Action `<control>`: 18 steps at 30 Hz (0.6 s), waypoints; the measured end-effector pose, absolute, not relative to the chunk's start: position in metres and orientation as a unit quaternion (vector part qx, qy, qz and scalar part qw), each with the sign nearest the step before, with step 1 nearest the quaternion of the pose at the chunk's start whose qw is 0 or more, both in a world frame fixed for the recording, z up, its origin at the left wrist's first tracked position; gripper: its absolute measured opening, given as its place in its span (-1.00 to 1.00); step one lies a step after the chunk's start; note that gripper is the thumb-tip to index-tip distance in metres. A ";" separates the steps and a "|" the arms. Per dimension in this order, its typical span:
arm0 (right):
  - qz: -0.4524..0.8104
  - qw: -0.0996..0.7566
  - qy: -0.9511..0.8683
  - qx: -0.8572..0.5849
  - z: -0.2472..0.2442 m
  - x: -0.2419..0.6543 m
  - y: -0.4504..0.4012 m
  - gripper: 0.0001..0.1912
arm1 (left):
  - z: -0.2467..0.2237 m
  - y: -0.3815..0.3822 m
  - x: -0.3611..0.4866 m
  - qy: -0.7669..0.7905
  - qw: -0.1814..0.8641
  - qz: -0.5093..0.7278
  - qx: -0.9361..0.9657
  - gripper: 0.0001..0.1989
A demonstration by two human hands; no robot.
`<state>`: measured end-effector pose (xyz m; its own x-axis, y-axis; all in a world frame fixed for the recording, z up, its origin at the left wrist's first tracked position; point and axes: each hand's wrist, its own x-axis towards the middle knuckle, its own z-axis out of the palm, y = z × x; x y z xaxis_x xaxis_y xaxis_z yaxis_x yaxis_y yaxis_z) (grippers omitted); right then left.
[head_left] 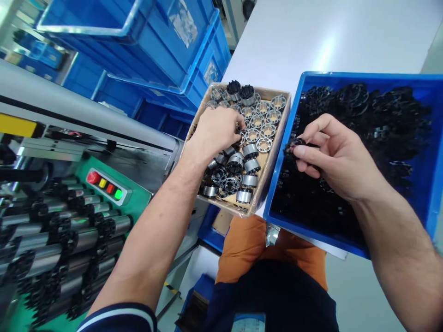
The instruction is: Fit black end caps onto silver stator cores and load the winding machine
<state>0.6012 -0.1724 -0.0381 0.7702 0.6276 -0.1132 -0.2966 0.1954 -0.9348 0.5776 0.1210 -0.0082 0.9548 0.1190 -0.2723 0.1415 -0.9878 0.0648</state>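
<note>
Jutting from right grip (337, 154), black part (289, 147)

Head cam, fwd/dn, nr hands (216, 130)

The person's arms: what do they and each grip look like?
The left grip and right grip are bare hands, with no gloves or watch showing. The left arm wears a short, dark, white-striped sleeve; no sleeve shows on the right arm.
</note>
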 end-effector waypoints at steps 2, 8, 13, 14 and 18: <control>0.312 0.768 -0.175 -0.531 -0.036 0.599 -0.172 -0.53 | -0.002 0.122 0.574 0.065 0.044 -0.118 0.990 -0.61; 0.300 0.770 -0.231 -0.513 -0.031 0.595 -0.172 -0.43 | 0.026 0.115 0.529 0.111 0.255 0.135 0.951 -0.73; 0.291 0.762 -0.272 -0.511 -0.032 0.594 -0.170 -0.50 | 0.024 0.079 0.491 0.186 0.619 0.036 0.762 -0.75; 0.287 0.758 -0.281 -0.514 -0.032 0.595 -0.170 -0.52 | 0.021 0.070 0.486 0.191 0.665 0.032 0.721 -0.72; 0.243 0.749 -0.284 -0.546 -0.035 0.593 -0.170 -0.51 | -0.001 0.040 0.472 0.193 0.771 0.073 0.602 -0.58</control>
